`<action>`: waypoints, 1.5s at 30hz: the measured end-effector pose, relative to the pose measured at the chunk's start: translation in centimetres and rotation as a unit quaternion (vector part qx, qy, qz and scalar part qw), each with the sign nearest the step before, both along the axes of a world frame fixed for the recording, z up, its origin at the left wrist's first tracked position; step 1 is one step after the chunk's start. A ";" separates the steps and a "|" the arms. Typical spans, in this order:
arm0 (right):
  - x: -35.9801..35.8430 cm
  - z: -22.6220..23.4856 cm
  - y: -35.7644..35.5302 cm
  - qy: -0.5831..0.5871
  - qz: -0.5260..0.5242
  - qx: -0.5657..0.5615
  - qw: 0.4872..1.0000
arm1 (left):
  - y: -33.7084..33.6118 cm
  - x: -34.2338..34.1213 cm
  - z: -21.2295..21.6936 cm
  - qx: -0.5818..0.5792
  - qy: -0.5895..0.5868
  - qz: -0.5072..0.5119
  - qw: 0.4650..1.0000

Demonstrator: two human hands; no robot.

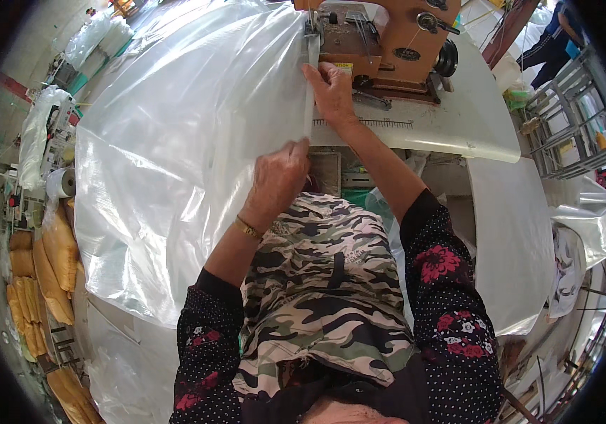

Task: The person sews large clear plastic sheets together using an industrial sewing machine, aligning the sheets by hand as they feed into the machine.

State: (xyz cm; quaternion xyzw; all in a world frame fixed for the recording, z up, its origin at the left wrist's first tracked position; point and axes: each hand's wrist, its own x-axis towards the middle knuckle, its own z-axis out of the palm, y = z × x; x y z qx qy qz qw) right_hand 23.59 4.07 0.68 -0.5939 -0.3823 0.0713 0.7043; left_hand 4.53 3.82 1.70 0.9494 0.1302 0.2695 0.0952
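Note:
A large translucent plastic sheet [175, 148] spreads over the left of the worktable, its right edge running up to a brown sewing machine [407, 53]. Close to the machine's needle area, my right hand [332, 93] pinches that edge between thumb and fingers. Nearer to me, my left hand [279, 175] is closed in a fist on the same edge, slightly blurred. The sheet's edge is drawn fairly straight between the two hands and passes under the machine's presser area. What lies inside my left fist is partly hidden.
The white table [451, 134] has a ruler strip [384, 124] along its front. Yellow-orange bundles [59, 247] lie at the far left beside a white roll [61, 182]. A grey metal rack [577, 113] stands at the right, and another person [550, 42] is beyond it.

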 end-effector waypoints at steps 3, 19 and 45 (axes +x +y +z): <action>0.2 0.9 0.1 -0.062 -0.043 -0.041 0.996 | 1.3 1.9 0.9 0.016 0.009 0.020 1.000; 3.8 1.8 -0.8 -0.547 -0.188 -0.043 0.815 | 5.1 11.3 4.3 -0.021 -0.072 0.132 0.988; 4.0 1.3 -0.7 -0.519 -0.160 -0.034 0.839 | 5.0 9.9 2.1 -0.016 -0.132 0.107 0.985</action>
